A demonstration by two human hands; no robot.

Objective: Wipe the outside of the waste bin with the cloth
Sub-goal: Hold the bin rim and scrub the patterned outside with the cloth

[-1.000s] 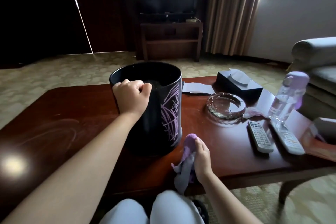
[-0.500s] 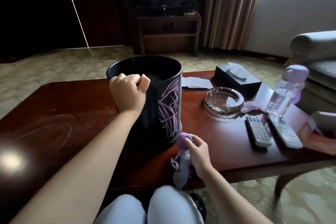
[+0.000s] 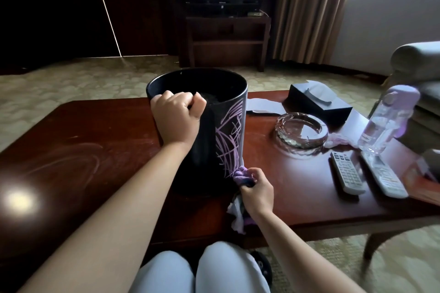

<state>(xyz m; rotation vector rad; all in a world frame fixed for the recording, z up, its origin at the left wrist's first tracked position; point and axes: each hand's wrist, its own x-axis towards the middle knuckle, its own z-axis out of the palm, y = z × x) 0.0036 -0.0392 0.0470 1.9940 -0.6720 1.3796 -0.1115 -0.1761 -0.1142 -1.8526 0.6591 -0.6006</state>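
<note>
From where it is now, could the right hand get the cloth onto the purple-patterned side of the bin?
Probably yes. The right hand grips the cloth right at the base of the waste bin, under the pattern, with nothing between. The left hand grips the rim, clear of that side.

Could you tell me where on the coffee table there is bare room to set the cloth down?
Bare wood lies left of the waste bin, up to the table edge. Right is crowded: ashtray, two remotes, bottle, tissue box.

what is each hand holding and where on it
Left hand grips the waste bin by its near rim. Right hand holds the bunched cloth around its middle.
</note>
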